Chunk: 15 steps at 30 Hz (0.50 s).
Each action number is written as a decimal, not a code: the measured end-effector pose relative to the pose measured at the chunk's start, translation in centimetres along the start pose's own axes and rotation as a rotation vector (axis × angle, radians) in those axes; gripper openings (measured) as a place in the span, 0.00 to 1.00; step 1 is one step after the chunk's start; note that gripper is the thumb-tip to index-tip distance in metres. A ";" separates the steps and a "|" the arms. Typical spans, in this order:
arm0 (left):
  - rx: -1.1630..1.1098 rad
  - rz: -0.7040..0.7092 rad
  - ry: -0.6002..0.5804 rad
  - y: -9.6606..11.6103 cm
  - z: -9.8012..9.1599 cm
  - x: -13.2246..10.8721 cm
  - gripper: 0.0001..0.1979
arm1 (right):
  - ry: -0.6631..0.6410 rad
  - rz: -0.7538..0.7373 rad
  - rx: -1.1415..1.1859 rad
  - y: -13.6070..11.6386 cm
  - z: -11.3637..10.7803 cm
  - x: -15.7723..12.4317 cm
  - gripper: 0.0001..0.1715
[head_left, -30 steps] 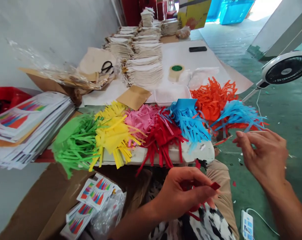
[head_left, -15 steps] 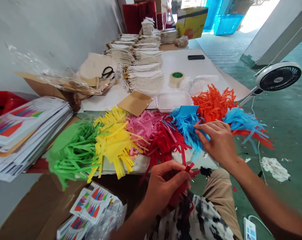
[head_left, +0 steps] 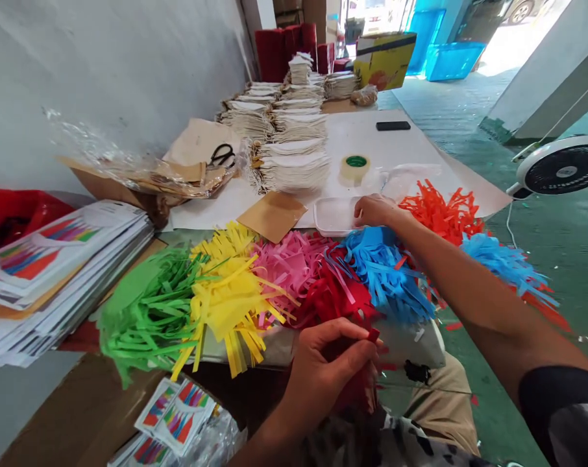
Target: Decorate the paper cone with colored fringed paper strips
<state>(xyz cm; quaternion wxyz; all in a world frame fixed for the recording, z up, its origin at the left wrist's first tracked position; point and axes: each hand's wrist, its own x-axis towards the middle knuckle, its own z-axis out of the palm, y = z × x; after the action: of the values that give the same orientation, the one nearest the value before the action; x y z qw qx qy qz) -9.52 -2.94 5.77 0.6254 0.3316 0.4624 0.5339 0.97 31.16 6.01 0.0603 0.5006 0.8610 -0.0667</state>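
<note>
My left hand (head_left: 328, 366) is pinched shut on a dark red tissue-paper tassel (head_left: 373, 335) above my lap. Its folded end pokes out between thumb and fingertips, and the rest is mostly hidden in shadow below. Farther off, my right hand (head_left: 376, 211) dips into a shallow white plastic tray (head_left: 329, 220), its fingers curled together. What they hold, if anything, is hidden. Along the table's near edge lie fringed paper bundles: green (head_left: 152, 305), yellow (head_left: 226, 292), pink (head_left: 294, 263), red (head_left: 335, 292) and blue (head_left: 381, 266). Orange fringe (head_left: 444, 211) lies beyond my right forearm.
A brown envelope (head_left: 272, 214) borders the tray. Behind stand stacks of white corded bundles (head_left: 294, 165), a tape roll (head_left: 355, 170), scissors (head_left: 222, 155) and a black phone-like object (head_left: 392, 126). Printed sheets (head_left: 55, 259) are piled left; a fan (head_left: 561, 167) stands right.
My right hand has gone from beside the blue fringe forward and left into the white tray. My left hand keeps its pinch on the red tassel. The view has shifted slightly.
</note>
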 end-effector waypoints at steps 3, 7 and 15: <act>-0.008 0.006 0.003 0.1 0.0 0.8 0.13 | -0.038 -0.005 -0.025 -0.3 1.3 0.9 0.17; -0.063 -0.018 -0.034 0.0 0.5 1.4 0.12 | -0.044 -0.003 -0.031 -0.3 1.9 0.5 0.19; -0.004 -0.005 -0.005 0.8 1.2 0.8 0.14 | 0.079 -0.011 0.058 -0.8 1.1 -0.6 0.15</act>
<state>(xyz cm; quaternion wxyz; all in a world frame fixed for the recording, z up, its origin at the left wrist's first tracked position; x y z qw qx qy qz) -8.70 -1.88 6.69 0.6287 0.3305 0.4605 0.5325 0.63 30.09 5.05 0.0113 0.4998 0.8631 -0.0722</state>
